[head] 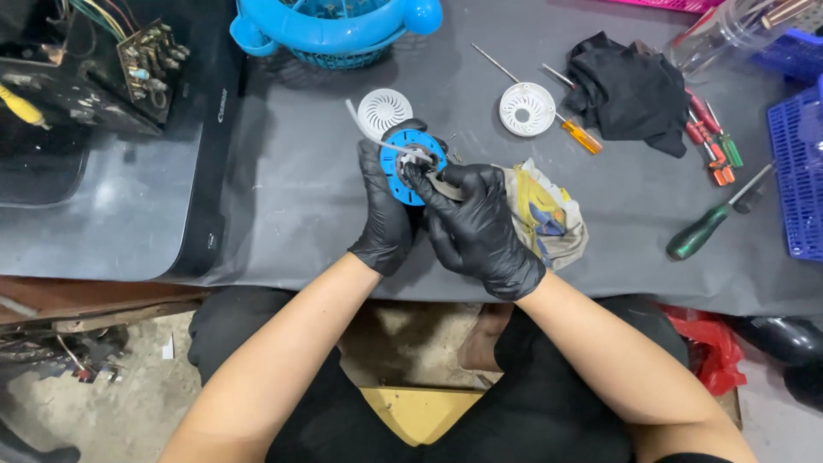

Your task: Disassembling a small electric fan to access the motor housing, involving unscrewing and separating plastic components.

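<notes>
While both hands grip one blue disc (410,169); two white discs (385,111) | left hand (387,214); right hand (477,225)

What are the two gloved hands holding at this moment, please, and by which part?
The left hand grips the blue slotted disc by its left rim and back; the right hand presses fingertips at its metal centre.

I see a dark grey worktop (291,171) filling the upper frame, lit evenly, with a glossy black slab (103,223) at upper left. Below its edge, at lower left, lies a dusty concrete floor (111,403) with debris.
</notes>
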